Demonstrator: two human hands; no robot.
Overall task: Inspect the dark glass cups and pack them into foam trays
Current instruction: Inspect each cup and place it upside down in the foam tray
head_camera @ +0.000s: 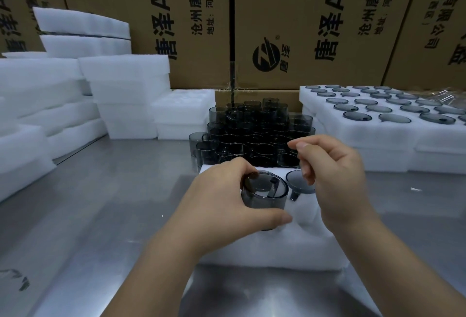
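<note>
Two bare hands are seen, the left hand (222,198) and the right hand (338,178), each followed by a bare forearm that is cut off by the lower edge of the view, so that anything worn higher up the arms cannot be told. The fingers (310,162) are shown as slim and smooth, and the nails that can be made out on the right hand are kept short and rounded, with a pale natural sheen. The tip of the left thumb is rendered slightly blurred.
</note>
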